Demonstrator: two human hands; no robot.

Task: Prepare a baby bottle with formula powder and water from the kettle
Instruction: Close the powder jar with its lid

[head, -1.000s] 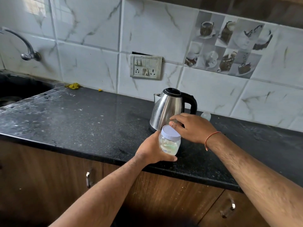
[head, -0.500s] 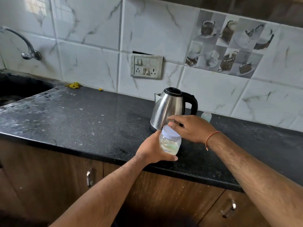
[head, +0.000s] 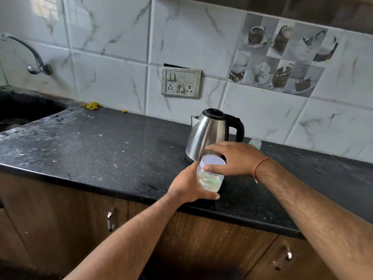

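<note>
A small clear jar (head: 211, 179) of pale formula powder, labelled "Formula", is held just above the black counter near its front edge. My left hand (head: 188, 184) wraps around the jar's body from the left. My right hand (head: 234, 158) grips its white lid (head: 213, 160) from above, thumb in front and fingers behind. Directly behind the jar stands a steel kettle (head: 210, 132) with a black lid and handle. A small clear rounded object (head: 255, 142), perhaps a bottle part, peeks out behind my right hand, mostly hidden.
The black granite counter (head: 101, 144) stretches left to a dark sink (head: 22, 110) with a wall tap (head: 34, 57). A switch and socket plate (head: 180, 82) is on the tiled wall. Yellow scraps (head: 91, 106) lie by the wall. Wooden cabinet doors (head: 60, 219) are below.
My right hand has shifted its fingers around the lid, thumb now lower on the front rim. The jar stays in my left hand, in nearly the same place.
</note>
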